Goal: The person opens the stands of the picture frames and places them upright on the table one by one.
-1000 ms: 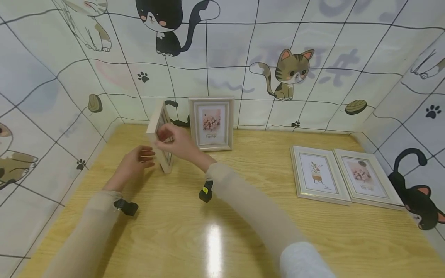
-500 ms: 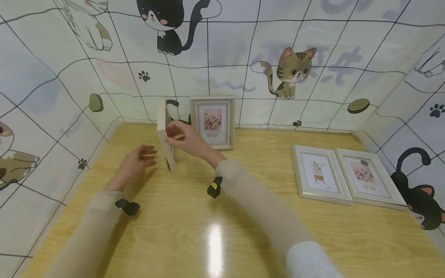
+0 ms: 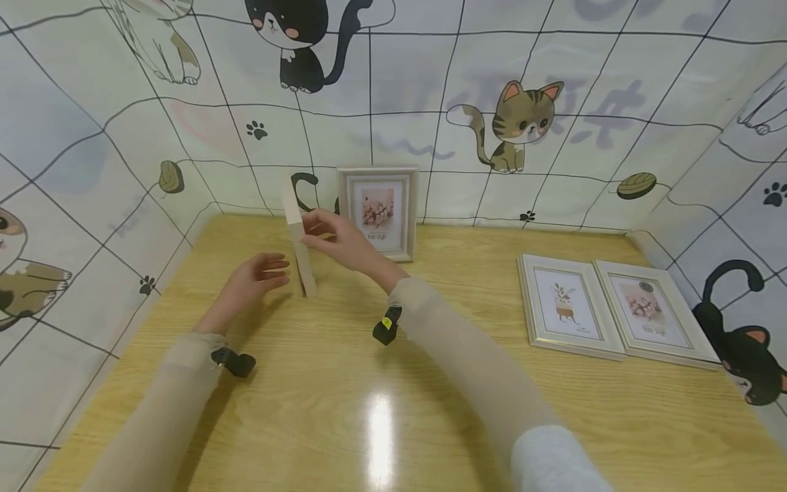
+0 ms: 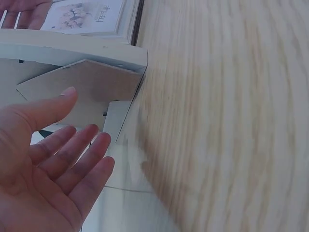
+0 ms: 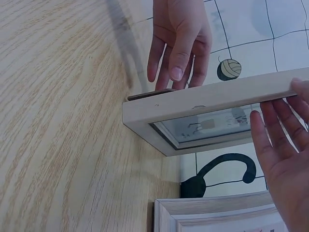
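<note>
A cream picture frame [image 3: 304,266] stands on edge on the table, seen nearly side-on in the head view. My right hand [image 3: 347,242] pinches its near side edge; the right wrist view shows the thumb on the rim and fingers over the glass [image 5: 205,128]. A faint plant picture shows behind that glass. On its back, the left wrist view shows a brown support flap [image 4: 91,89] tilted outward. My left hand [image 3: 249,283] is beside this back, fingers spread and holding nothing. To the right, a second frame [image 3: 408,212] with a pink flower print stands upright.
Two more picture frames lie face up at the right, one with a potted plant print [image 3: 564,304] and one with pink flowers [image 3: 653,311]. A cat-patterned sheet [image 3: 412,130] rises behind and beside the wooden table [image 3: 307,410].
The held frame has shifted right and turned until its edge faces the head camera. My right hand has moved right with it; my left hand has followed slightly right.
</note>
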Tool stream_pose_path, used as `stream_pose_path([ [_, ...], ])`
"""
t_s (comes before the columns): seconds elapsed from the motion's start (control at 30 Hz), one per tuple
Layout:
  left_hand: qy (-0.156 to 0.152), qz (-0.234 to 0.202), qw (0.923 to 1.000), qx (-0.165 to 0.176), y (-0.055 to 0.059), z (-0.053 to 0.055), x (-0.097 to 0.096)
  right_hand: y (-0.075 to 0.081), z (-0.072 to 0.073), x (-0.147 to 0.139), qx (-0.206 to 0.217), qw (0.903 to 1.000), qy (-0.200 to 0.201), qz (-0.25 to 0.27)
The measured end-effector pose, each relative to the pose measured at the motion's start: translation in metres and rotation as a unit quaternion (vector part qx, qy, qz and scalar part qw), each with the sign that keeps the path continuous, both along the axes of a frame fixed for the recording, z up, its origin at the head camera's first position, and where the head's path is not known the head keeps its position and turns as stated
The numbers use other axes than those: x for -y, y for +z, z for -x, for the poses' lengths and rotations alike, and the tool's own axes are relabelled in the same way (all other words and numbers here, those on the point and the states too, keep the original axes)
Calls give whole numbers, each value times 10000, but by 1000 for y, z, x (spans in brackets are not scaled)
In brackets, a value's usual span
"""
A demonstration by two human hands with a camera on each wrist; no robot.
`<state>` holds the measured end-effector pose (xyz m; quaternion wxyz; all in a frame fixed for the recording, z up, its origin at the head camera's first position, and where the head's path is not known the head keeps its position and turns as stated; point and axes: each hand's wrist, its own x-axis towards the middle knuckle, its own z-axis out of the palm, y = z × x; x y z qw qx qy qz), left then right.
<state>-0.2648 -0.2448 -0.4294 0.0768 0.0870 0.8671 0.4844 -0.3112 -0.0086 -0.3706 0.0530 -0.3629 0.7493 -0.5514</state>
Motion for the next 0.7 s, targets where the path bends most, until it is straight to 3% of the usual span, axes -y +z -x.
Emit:
stream_pose_path([
  [0.33, 69, -51, 10000, 44, 1, 0, -9, 1, 3, -7, -95, 9999, -37, -16],
  [0.7, 384, -191, 9977, 533, -2, 1, -14, -2, 4, -6, -31, 10000, -37, 56],
])
